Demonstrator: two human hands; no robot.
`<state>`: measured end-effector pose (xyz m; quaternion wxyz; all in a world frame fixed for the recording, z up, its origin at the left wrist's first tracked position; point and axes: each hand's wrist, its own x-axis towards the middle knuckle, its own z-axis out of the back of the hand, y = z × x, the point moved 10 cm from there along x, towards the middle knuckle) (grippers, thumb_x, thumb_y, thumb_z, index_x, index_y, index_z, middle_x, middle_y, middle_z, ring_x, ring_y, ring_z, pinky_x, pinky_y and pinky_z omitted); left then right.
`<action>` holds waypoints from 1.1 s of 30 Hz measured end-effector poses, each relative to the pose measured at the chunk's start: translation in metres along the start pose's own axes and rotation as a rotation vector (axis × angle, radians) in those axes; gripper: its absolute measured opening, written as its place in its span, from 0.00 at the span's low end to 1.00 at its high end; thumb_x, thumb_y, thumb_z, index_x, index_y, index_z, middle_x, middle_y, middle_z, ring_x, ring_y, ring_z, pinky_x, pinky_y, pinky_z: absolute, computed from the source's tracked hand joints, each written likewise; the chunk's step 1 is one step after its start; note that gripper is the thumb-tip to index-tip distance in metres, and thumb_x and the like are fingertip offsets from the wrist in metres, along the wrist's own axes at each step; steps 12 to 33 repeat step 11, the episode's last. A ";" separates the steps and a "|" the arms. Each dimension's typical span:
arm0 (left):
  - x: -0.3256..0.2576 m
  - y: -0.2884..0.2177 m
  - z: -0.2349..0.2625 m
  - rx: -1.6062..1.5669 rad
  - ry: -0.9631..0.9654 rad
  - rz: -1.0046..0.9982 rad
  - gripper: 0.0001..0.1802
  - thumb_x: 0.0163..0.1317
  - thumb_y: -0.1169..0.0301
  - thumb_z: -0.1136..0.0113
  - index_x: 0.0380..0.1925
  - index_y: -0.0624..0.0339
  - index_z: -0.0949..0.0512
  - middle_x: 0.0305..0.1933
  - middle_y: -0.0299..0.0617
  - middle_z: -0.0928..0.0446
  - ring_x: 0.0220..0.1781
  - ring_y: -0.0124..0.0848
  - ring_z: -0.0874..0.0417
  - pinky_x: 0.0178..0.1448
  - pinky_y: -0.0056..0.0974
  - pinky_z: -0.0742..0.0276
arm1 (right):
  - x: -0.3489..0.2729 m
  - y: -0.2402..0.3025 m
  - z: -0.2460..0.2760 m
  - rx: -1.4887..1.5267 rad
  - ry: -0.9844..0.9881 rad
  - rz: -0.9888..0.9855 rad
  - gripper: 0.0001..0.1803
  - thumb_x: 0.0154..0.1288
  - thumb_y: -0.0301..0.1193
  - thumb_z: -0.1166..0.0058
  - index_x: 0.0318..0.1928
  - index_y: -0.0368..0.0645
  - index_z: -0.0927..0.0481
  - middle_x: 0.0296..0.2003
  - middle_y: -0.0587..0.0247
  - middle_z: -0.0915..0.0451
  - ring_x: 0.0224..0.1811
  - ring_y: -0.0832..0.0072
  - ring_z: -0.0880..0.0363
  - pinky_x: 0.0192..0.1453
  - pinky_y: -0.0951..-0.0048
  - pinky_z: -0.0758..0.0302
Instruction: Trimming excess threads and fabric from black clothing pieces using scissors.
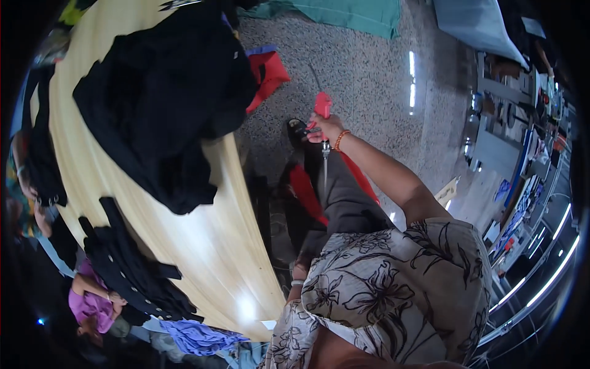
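My right hand (324, 128), with an orange bracelet at the wrist, is stretched out over the speckled floor and closed around a red-handled tool (322, 104). A thin metal rod (325, 169) runs from the handle and a thin cord leaves its other end. My left hand (299, 269) rests low by my lap at the edge of the cream table (209, 246). It has a pale band at the wrist and is mostly hidden by my flowered shirt. A large black garment (166, 104) lies heaped on the table.
A second black garment with pale buttons (132, 270) lies further along the table. Red cloth (268, 74) hangs off the table edge and a blue-violet cloth (196, 336) lies at its end. A person in a purple top (92, 304) sits beyond. Cluttered shelves (522, 154) line the right.
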<state>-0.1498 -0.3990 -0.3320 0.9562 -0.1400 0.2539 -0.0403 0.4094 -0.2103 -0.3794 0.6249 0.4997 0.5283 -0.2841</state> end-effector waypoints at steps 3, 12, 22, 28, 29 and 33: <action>-0.054 0.031 -0.036 -0.948 0.407 0.947 0.28 0.58 0.46 0.45 0.51 0.53 0.23 0.45 0.49 0.18 0.54 0.47 0.20 0.57 0.47 0.25 | 0.016 -0.017 -0.008 -0.027 -0.036 -0.074 0.17 0.68 0.39 0.45 0.50 0.40 0.26 0.35 0.53 0.22 0.29 0.55 0.16 0.31 0.55 0.14; -0.030 0.095 0.152 -1.540 -0.167 1.153 0.08 0.69 0.65 0.44 0.35 0.57 0.23 0.37 0.48 0.17 0.42 0.43 0.15 0.45 0.37 0.23 | 0.082 -0.084 -0.017 -0.401 -0.059 -0.130 0.25 0.57 0.47 0.33 0.34 0.34 0.22 0.25 0.59 0.22 0.25 0.65 0.18 0.28 0.57 0.16; -0.030 0.095 0.152 -1.540 -0.167 1.153 0.08 0.69 0.65 0.44 0.35 0.57 0.23 0.37 0.48 0.17 0.42 0.43 0.15 0.45 0.37 0.23 | 0.082 -0.084 -0.017 -0.401 -0.059 -0.130 0.25 0.57 0.47 0.33 0.34 0.34 0.22 0.25 0.59 0.22 0.25 0.65 0.18 0.28 0.57 0.16; -0.030 0.095 0.152 -1.540 -0.167 1.153 0.08 0.69 0.65 0.44 0.35 0.57 0.23 0.37 0.48 0.17 0.42 0.43 0.15 0.45 0.37 0.23 | 0.082 -0.084 -0.017 -0.401 -0.059 -0.130 0.25 0.57 0.47 0.33 0.34 0.34 0.22 0.25 0.59 0.22 0.25 0.65 0.18 0.28 0.57 0.16; -0.030 0.095 0.152 -1.540 -0.167 1.153 0.08 0.69 0.65 0.44 0.35 0.57 0.23 0.37 0.48 0.17 0.42 0.43 0.15 0.45 0.37 0.23 | 0.082 -0.084 -0.017 -0.401 -0.059 -0.130 0.25 0.57 0.47 0.33 0.34 0.34 0.22 0.25 0.59 0.22 0.25 0.65 0.18 0.28 0.57 0.16; -0.030 0.095 0.152 -1.540 -0.167 1.153 0.08 0.69 0.65 0.44 0.35 0.57 0.23 0.37 0.48 0.17 0.42 0.43 0.15 0.45 0.37 0.23 | 0.082 -0.084 -0.017 -0.401 -0.059 -0.130 0.25 0.57 0.47 0.33 0.34 0.34 0.22 0.25 0.59 0.22 0.25 0.65 0.18 0.28 0.57 0.16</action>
